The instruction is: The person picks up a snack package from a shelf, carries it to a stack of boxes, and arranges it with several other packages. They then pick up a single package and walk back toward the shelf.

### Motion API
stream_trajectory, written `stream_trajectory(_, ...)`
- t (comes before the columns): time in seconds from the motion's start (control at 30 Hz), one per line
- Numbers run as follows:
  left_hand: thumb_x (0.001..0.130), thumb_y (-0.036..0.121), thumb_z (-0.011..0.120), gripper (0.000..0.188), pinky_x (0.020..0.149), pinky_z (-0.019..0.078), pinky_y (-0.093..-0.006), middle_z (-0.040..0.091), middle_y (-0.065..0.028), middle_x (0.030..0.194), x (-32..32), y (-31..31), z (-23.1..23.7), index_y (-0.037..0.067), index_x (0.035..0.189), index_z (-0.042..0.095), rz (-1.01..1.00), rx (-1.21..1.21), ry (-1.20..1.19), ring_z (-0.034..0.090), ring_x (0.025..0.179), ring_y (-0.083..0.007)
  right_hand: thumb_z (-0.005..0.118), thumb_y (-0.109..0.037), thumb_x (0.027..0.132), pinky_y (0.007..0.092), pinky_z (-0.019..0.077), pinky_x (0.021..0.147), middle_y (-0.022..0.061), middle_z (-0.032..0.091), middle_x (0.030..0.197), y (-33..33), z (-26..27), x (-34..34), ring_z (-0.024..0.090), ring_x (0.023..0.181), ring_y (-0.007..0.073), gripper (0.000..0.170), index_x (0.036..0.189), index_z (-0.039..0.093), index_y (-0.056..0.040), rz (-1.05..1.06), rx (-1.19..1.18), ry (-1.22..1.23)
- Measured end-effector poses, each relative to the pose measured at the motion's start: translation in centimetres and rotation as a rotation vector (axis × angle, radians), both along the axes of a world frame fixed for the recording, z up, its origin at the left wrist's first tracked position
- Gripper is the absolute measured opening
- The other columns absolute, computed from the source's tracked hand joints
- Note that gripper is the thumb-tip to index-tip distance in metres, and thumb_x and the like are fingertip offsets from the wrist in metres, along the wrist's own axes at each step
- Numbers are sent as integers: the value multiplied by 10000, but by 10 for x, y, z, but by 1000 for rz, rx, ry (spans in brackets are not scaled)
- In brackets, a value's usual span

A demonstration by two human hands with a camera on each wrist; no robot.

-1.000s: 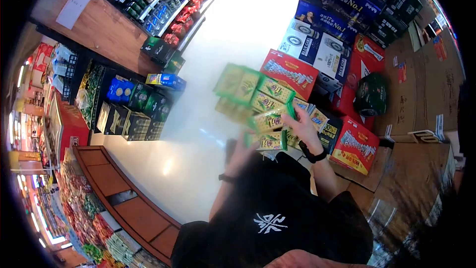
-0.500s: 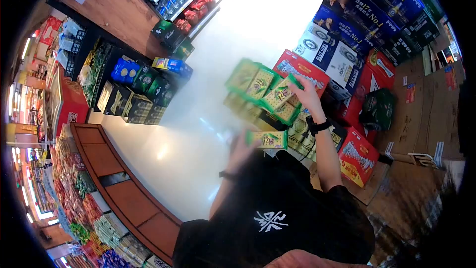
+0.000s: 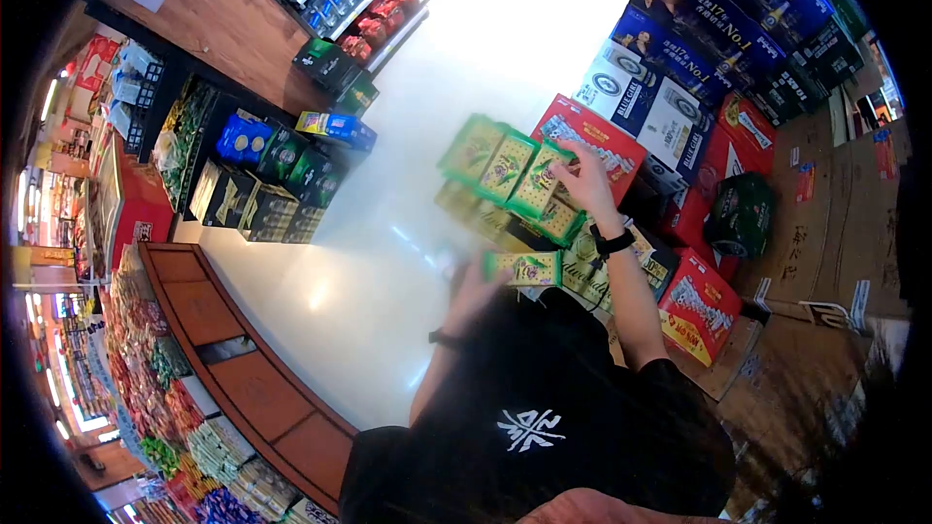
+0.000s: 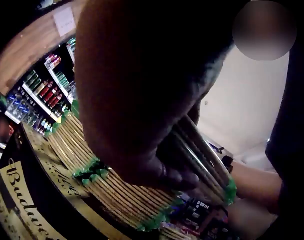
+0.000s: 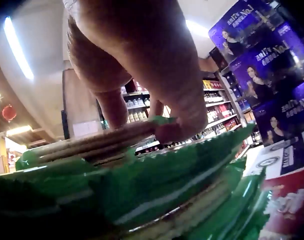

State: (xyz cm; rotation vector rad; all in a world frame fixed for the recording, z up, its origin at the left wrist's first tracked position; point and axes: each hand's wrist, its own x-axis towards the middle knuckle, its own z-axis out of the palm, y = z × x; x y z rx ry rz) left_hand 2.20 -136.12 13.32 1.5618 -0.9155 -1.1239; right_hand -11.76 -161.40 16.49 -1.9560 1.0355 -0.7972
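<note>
In the head view my left hand point(image 3: 474, 293) holds green-and-yellow cracker packs point(image 3: 529, 270) near my body. The left wrist view has its fingers curled round a few packs point(image 4: 204, 160), beside rows of upright-edged packs point(image 4: 117, 200) on a Budweiser box point(image 4: 17, 195). My right hand point(image 3: 584, 180) pinches the edge of a pack point(image 3: 536, 177) at the right end of the laid-out packs. Close up in the right wrist view, thumb and fingers of the right hand point(image 5: 142, 65) grip a pack point(image 5: 92, 145) above other green wrappers point(image 5: 167, 180).
Red cartons point(image 3: 701, 303), white-and-blue Blue Girl boxes point(image 3: 670, 131) and dark blue cases point(image 3: 709, 24) stand stacked at the right, with brown cardboard point(image 3: 815, 223) beyond. Across the pale floor point(image 3: 388, 184) are more boxes point(image 3: 277, 209) and a wooden-edged display point(image 3: 243, 359).
Since a second ago my right hand has moved up and away from the left, onto the far packs. Over the last half second, the pack at its fingers has settled lower among the others.
</note>
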Motion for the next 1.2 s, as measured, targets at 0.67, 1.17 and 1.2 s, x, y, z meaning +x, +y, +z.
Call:
stream_trajectory(0.67,863,154,693,438,729,541,-321,611,-107,1053,11,-9,18,51,1240,497,-53,127,204,631,872,-191,778,-266,799,381,467,919,139,600,1140,30,35,-15,580,1095,271,476,1181,610,-38,-14,59,-24)
stream_trajectory(1.17,898,112,657,376,670,569,-282,545,-135,1106,-2,-22,50,19,1209,467,-15,48,59,608,898,-186,793,-312,729,405,403,991,149,533,1168,96,48,-54,494,1127,332,631,1246,553,-41,605,15,310)
stream_trajectory(1.2,898,114,658,378,677,570,-283,546,-135,1106,-2,-22,51,17,1209,466,-24,39,54,609,897,-187,785,-304,734,402,405,991,149,536,1165,95,53,-54,497,1127,335,612,1236,555,-38,612,4,310)
